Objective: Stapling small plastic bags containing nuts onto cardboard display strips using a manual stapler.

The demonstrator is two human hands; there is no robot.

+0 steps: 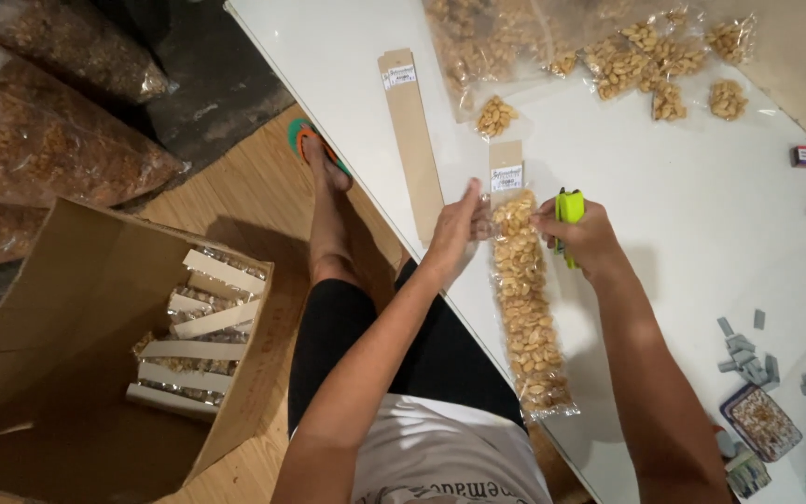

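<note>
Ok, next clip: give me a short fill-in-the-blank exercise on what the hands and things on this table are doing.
1. The right hand holds a stapler whose colour is ____.
2. The left hand steadies the top of a long clear bag filled with ____.
3. The bag lies on a table whose colour is ____.
4. On the floor to the left stands an open box made of ____.

Missing words: green; peanuts; white; cardboard

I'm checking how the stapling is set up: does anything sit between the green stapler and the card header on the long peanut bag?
Nothing visible does. The right hand holds the green stapler just right of the card header, with bare white table between. The left hand steadies the peanut bag from the other side.
</note>
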